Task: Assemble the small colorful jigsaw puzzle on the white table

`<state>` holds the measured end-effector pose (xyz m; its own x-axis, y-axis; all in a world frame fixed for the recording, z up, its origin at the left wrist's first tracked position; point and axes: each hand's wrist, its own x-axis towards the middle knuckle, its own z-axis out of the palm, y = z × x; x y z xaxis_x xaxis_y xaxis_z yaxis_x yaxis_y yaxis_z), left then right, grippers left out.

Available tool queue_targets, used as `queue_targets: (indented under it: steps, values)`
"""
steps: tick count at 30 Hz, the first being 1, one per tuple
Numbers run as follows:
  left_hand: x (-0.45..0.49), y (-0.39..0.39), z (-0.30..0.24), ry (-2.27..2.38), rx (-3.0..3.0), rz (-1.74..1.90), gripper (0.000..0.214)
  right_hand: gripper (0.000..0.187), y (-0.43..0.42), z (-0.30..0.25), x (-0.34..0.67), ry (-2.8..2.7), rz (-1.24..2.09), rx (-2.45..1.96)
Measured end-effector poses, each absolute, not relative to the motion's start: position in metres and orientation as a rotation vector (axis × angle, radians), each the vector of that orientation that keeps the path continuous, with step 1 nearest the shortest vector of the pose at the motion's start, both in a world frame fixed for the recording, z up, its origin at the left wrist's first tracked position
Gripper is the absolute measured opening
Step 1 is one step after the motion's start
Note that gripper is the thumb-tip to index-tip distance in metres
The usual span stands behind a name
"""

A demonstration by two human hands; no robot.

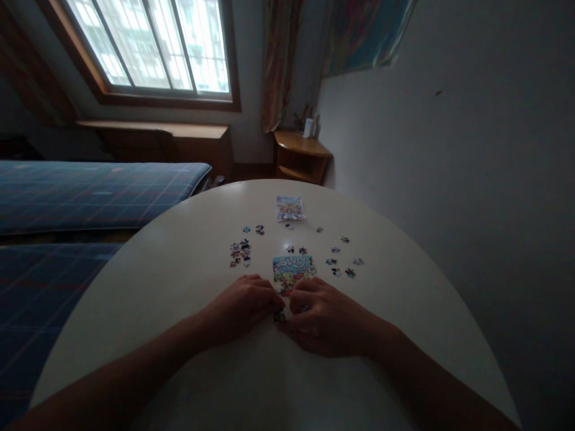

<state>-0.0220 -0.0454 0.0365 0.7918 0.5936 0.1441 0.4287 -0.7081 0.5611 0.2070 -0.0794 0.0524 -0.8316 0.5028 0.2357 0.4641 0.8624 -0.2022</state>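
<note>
A partly assembled jigsaw puzzle (294, 265) lies on the white table, its top rows joined into a light-blue strip with lettering over a colourful picture. My left hand (245, 304) rests at its lower left, fingers bent together with the tips on the puzzle's left edge. My right hand (324, 318) is closed over its lower right part, thumb and fingers pinched by a small dark puzzle piece (279, 315) between the two hands. Much of the puzzle's lower part is hidden under my fingers.
Loose puzzle pieces lie in a cluster (240, 252) on the left and scattered (350, 273) on the right. Beyond the puzzle is a printed picture sheet (290, 208). The round table (179, 239) stands beside a plaid mattress (90, 194) and a wall (471, 167).
</note>
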Motion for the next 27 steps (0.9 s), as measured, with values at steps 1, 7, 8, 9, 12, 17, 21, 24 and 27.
queue_targets:
  steps: [1, 7, 8, 9, 12, 17, 21, 24, 27]
  values:
    - [-0.0217, -0.0456, 0.0357, 0.784, 2.472, 0.435, 0.02, 0.013, -0.0792, 0.0519, 0.207, -2.753, 0.2, -0.728]
    - [-0.0217, -0.0466, 0.0327, 0.897, 2.503, 0.438, 0.012, 0.013, -0.0778, 0.0478, 0.2081, -2.73, 0.216, -0.717]
    - [-0.0222, -0.0463, 0.0324, 0.881, 2.524, 0.429, 0.013, 0.012, -0.0776, 0.0477, 0.2084, -2.732, 0.223, -0.717]
    - [-0.0229, -0.0459, 0.0321, 0.86, 2.543, 0.426, 0.014, 0.011, -0.0775, 0.0478, 0.2086, -2.734, 0.228, -0.718]
    - [-0.0249, -0.0445, 0.0319, 0.806, 2.598, 0.425, 0.015, 0.009, -0.0775, 0.0489, 0.2092, -2.731, 0.243, -0.727]
    - [-0.0254, -0.0427, 0.0318, 0.779, 2.644, 0.415, 0.009, 0.014, -0.078, 0.0487, 0.2099, -2.715, 0.27, -0.723]
    - [-0.0246, -0.0425, 0.0296, 0.777, 2.673, 0.423, 0.008, 0.013, -0.0778, 0.0483, 0.2098, -2.699, 0.315, -0.699]
    - [-0.0253, -0.0429, 0.0288, 0.743, 2.687, 0.425, 0.01, 0.012, -0.0774, 0.0494, 0.2096, -2.697, 0.328, -0.701]
    - [-0.0267, -0.0431, 0.0299, 0.707, 2.673, 0.407, 0.009, 0.01, -0.0774, 0.05, 0.2097, -2.698, 0.35, -0.698]
